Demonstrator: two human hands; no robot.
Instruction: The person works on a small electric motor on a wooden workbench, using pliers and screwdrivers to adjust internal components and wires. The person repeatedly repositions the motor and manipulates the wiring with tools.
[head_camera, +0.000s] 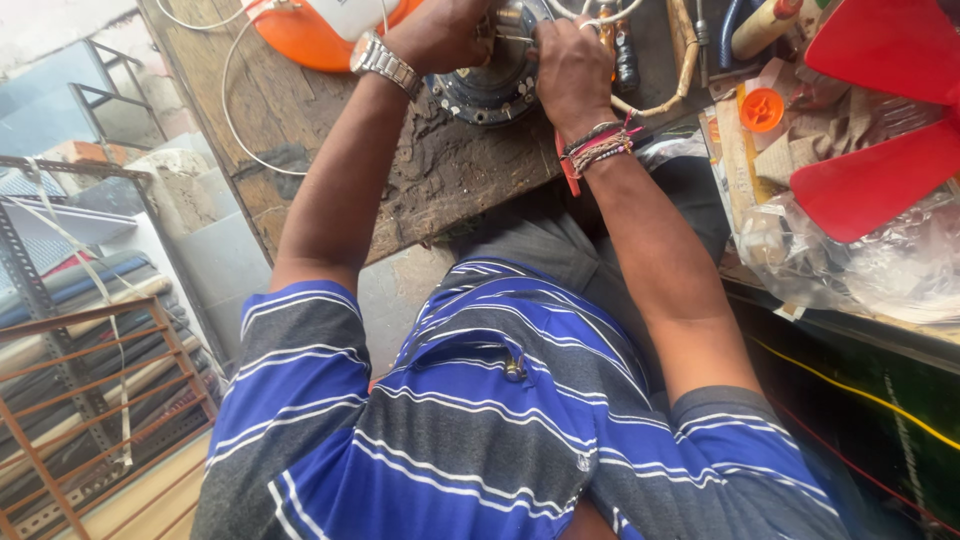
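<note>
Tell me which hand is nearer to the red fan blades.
Right. The right hand is on the round motor, left of the red fan blades; the left hand lies farther left.

Clear plastic bag (880, 265), crumpled, at bench's right edge under red fan blades (880, 130). No labels, signs or screens visible.

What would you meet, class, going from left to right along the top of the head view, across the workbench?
Orange and white plastic casing → left hand → round dark metal motor housing → right hand → small orange plastic cap → red plastic fan blades.
</note>
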